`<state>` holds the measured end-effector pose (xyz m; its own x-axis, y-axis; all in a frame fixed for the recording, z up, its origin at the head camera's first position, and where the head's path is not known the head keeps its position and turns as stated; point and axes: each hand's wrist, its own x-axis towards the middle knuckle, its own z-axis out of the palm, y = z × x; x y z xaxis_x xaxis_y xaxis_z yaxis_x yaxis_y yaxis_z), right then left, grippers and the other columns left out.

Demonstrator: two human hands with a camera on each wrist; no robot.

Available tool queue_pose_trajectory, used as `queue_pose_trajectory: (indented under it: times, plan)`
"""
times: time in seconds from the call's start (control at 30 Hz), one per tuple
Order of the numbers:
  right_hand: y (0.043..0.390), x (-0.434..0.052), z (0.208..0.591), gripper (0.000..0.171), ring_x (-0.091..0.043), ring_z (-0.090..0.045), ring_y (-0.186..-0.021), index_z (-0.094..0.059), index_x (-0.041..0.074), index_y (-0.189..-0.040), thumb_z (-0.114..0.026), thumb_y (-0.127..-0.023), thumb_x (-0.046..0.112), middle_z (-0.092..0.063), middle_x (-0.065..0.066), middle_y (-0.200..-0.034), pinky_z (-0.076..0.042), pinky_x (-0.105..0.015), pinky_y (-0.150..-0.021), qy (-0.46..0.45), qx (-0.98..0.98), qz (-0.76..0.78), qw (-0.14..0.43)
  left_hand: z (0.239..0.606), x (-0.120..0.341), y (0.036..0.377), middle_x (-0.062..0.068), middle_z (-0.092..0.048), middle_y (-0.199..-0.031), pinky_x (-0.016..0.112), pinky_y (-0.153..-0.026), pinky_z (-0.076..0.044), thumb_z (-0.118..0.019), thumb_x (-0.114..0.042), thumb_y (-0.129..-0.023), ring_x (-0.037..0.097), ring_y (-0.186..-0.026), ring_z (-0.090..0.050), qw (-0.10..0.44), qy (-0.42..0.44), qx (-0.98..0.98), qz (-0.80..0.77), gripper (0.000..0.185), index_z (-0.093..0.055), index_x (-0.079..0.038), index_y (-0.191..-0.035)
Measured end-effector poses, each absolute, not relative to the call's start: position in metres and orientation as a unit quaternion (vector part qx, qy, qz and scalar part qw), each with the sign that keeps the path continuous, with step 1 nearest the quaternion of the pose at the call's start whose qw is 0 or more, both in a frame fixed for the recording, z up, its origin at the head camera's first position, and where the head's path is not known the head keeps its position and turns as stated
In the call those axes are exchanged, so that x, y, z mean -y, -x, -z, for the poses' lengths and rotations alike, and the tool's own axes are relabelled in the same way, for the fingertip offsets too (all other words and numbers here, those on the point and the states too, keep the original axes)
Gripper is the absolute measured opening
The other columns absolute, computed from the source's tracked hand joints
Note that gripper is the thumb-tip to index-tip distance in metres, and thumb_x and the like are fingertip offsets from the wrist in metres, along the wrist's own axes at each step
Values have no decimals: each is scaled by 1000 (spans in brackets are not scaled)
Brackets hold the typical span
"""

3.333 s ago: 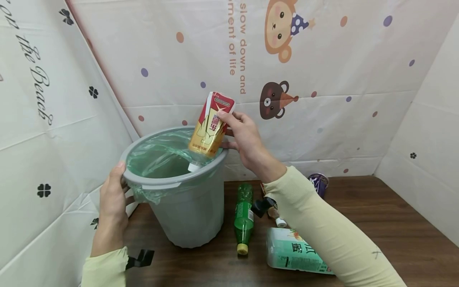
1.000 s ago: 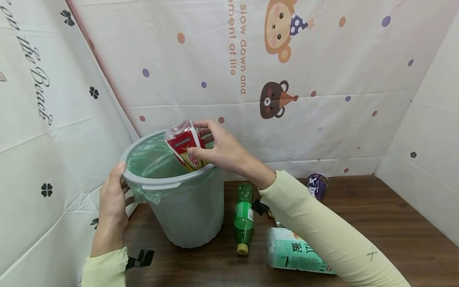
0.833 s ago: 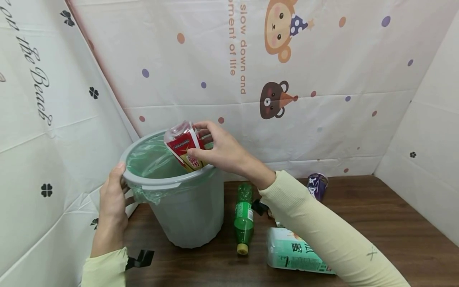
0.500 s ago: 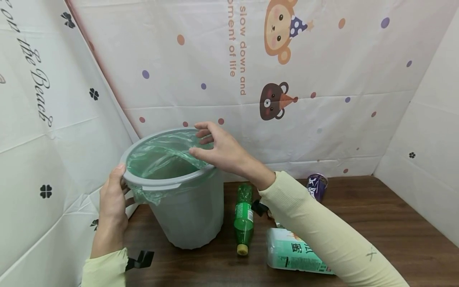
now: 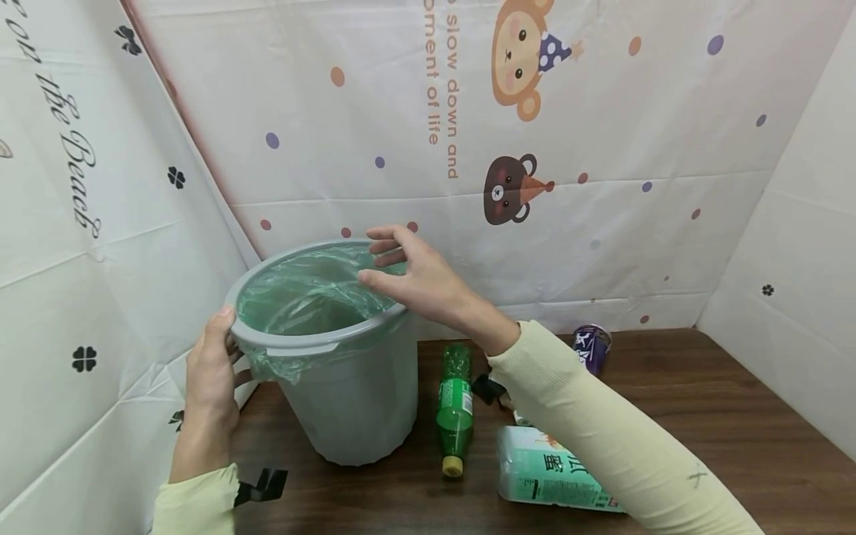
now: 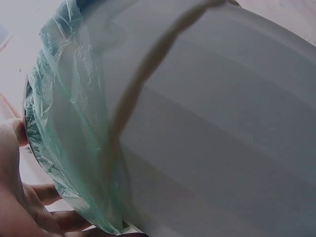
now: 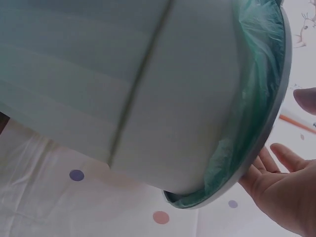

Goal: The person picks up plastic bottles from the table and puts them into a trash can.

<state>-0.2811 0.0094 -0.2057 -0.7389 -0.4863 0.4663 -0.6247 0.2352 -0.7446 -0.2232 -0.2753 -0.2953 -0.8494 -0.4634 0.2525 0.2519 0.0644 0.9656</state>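
A grey plastic bin (image 5: 354, 401) lined with a green bag (image 5: 301, 290) stands at the left of a dark wooden table (image 5: 702, 416). My left hand (image 5: 210, 371) grips the bin's near rim, thumb on top; the left wrist view shows the fingers (image 6: 47, 207) under the rim beside the bin wall (image 6: 222, 138). My right hand (image 5: 411, 279) hovers above the bin's far right rim, fingers spread and holding nothing; in the right wrist view the palm (image 7: 286, 192) is beside the rim of the bin (image 7: 148, 89). The bin's inside bottom is hidden.
A green bottle (image 5: 455, 405) with a yellow cap lies right of the bin. A pale green carton (image 5: 548, 468) lies in front of my right sleeve. A purple cup (image 5: 591, 345) stands further back. Patterned sheets (image 5: 568, 148) wall the table in on three sides.
My right hand held a red and gold drink pouch over the bin, lowered it into the opening and let it go. The pouch is out of sight and the hand is spread.
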Motion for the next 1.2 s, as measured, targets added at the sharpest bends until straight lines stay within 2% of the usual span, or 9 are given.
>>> queue_pose_trajectory:
  times: [0.27, 0.83, 1.0, 1.2]
  plan:
    - [281, -18, 203, 55, -19, -61, -125, -51, 13, -152, -73, -102, 22, -59, -4, -139, -51, -44, -102, -357, 768, -525, 85, 295, 274, 222, -6, -72, -112, 28, -73, -52, -49, -57, -108, 15, -107, -61, 263, -79, 678, 682, 44, -67, -22, -129]
    - [282, -55, 205, 50, -26, -62, -125, -54, 7, -149, -71, -103, 17, -61, -8, -138, -53, -43, -102, -357, 738, -560, 118, 294, 275, 222, -7, -72, -108, 30, -72, -51, -50, -56, -108, 14, -103, -62, 260, -78, 673, 688, 42, -67, -23, -127]
    - [276, -65, 206, 49, -22, -63, -124, -55, 11, -148, -72, -102, 19, -61, -6, -137, -56, -42, -99, -339, 744, -566, 105, 294, 274, 222, -7, -73, -106, 29, -72, -52, -51, -57, -108, 14, -103, -62, 261, -81, 672, 689, 43, -68, -22, -126]
    - [269, -77, 207, 51, -21, -62, -124, -55, 12, -149, -72, -102, 21, -61, -5, -138, -53, -47, -101, -329, 752, -564, 91, 294, 273, 221, -6, -72, -108, 28, -71, -52, -50, -58, -108, 14, -105, -62, 263, -81, 674, 686, 44, -68, -21, -125]
